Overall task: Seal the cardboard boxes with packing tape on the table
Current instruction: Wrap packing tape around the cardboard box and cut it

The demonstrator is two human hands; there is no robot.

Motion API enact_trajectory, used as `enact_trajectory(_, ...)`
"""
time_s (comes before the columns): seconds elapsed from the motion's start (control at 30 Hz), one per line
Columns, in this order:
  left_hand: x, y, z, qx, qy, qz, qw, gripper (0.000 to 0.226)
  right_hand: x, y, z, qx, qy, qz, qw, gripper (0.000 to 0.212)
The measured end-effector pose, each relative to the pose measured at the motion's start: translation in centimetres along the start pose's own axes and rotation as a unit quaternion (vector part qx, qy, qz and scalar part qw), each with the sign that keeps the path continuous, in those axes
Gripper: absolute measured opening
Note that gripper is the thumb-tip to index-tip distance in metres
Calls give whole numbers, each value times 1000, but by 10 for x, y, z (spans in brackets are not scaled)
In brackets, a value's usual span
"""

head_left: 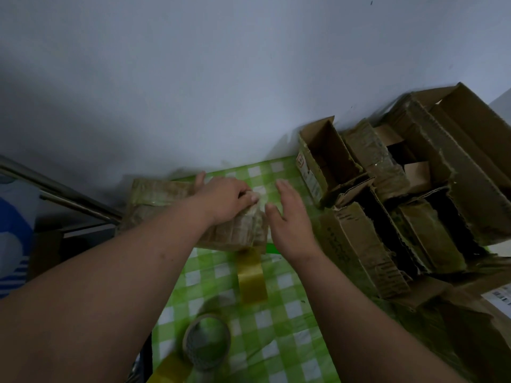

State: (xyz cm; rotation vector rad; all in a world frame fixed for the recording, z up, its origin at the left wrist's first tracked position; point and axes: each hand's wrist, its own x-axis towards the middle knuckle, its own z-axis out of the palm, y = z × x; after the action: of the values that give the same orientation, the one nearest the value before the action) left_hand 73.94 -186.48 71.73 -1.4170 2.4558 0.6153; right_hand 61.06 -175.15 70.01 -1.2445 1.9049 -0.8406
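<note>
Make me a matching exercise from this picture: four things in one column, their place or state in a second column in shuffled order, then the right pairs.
Things:
1. taped box
2. tape roll
3. open boxes
4. right hand

Places or states:
A. piled at the table's right side
B. under the left hand, at the table's far left
C. near edge of the checked tablecloth, a tape strip trailing from it
D. fingers straight, beside the taped box

Pairs: 1-B, 2-C, 3-A, 4-D
</note>
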Motion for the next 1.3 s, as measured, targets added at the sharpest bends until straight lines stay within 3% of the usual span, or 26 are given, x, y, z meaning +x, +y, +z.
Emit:
enact_trajectory(0.13,1,-2,4,16,8,7,1000,35,13,0,15,39,-93,19,995,52)
enact_trajectory(0.3,3,-7,9,-1,26,9,1000,40,-2,13,21,79,-108,57,989,43)
enact_trajectory(0.4,4,-6,10,-12,39,8,999,39,-8,17,21,75,-15,75,994,53)
enact_trajectory(0.5,5,-5,9,-8,42,4,999,40,-8,6,25,46,43,10,998,62)
enact_trajectory(0.57,6,-4,9,-4,42,-3,999,37,-7,-3,34,45,0,-25,999,73)
enact_trajectory(0.67,6,-1,10,-4,34,-18,999,37,-4,-9,44,107,-72,8,992,84)
enact_trajectory(0.93,6,0,15,15,35,-37,999,29,1,-7,41,155,-117,75,978,100)
enact_trajectory(1.2,5,5,12,-28,68,-70,995,40,-22,8,26,-60,-212,94,971,111)
enact_trajectory(1.3,4,6,11,-34,70,-77,994,42,-29,14,23,-104,-160,92,977,104)
